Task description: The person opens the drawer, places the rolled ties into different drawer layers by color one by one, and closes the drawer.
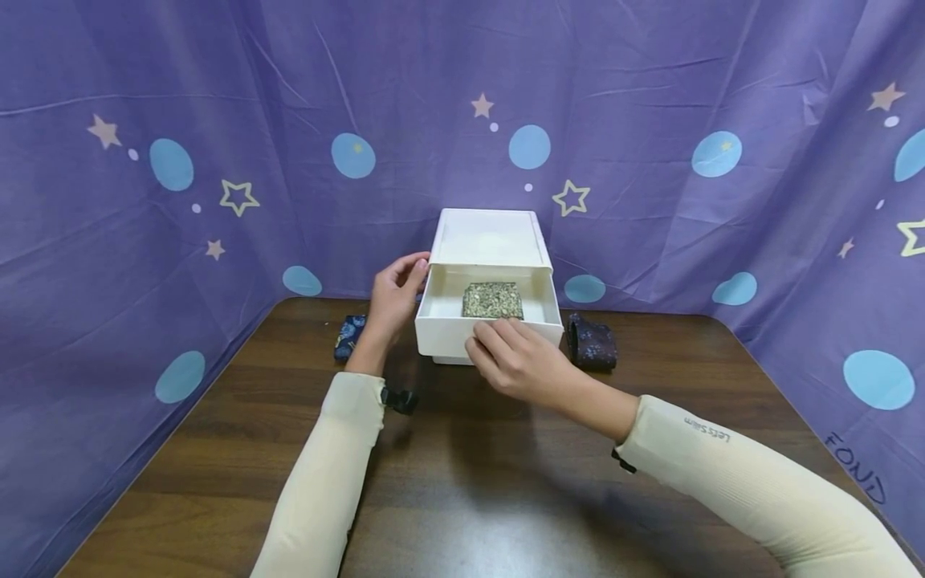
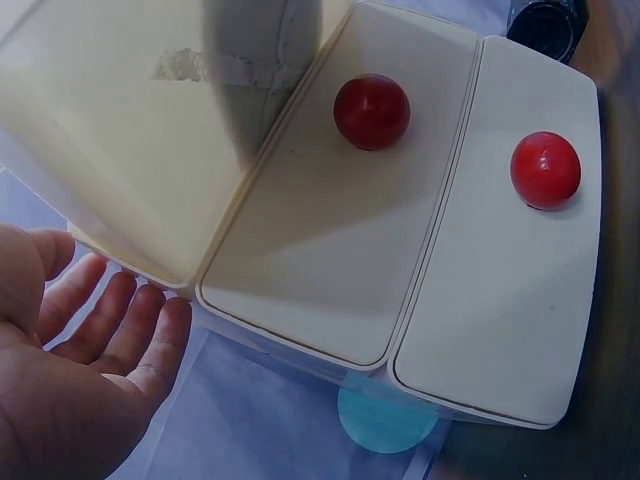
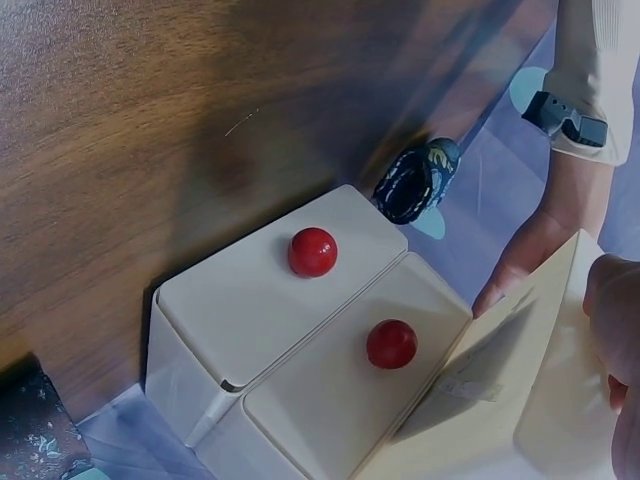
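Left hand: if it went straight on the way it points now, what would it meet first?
Most likely the cabinet, at its left side; the left hand looks very near it, perhaps already touching, though depth is unclear.

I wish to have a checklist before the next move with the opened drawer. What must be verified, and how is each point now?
1. Top drawer open: ok, pulled out.
2. Right hand on its front edge: ok, fingers curled over it.
3. Left hand steadying the unit: cannot tell; it is at the left side, but pressure does not show.
4. Speckled item inside the drawer: ok, behind the front.
5. Two lower drawers shut: ok.
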`<action>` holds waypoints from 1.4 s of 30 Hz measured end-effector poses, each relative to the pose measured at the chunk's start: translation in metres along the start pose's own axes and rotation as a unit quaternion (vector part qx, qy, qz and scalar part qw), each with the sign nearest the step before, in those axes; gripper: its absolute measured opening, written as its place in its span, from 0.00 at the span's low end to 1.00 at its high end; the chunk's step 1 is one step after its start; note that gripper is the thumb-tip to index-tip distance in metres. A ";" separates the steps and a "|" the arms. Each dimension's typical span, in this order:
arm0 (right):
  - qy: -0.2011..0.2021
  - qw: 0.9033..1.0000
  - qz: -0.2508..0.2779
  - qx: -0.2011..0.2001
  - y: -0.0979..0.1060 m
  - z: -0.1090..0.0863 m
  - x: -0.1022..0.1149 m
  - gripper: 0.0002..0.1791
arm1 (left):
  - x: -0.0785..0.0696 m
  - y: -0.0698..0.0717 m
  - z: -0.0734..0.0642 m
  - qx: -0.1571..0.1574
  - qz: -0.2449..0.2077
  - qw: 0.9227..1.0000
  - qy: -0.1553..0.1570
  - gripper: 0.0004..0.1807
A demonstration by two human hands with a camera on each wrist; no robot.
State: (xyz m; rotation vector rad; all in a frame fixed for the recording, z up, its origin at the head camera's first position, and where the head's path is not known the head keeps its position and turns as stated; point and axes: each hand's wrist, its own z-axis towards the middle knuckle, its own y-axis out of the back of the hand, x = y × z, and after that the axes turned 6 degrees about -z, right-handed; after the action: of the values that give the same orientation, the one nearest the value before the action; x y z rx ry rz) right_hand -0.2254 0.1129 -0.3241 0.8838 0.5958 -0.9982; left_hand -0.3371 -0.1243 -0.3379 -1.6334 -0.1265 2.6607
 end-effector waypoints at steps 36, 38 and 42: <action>-0.023 0.999 0.027 0.013 -0.014 0.000 -0.013 0.12 | 0.001 -0.001 0.001 0.000 -0.016 1.000 -0.003 0.20; -0.023 0.999 0.029 0.012 -0.016 -0.001 -0.014 0.12 | 0.001 -0.002 0.001 0.001 -0.017 1.000 -0.001 0.21; -0.026 0.999 0.031 0.015 -0.018 -0.001 -0.015 0.12 | 0.001 -0.001 0.001 0.002 -0.011 1.000 0.005 0.21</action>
State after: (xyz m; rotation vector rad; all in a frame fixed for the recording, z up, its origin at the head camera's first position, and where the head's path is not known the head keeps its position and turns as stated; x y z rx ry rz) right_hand -0.2486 0.1162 -0.3196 0.8954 0.5067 -0.9739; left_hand -0.3381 -0.1230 -0.3383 -1.6338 -0.1395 2.6349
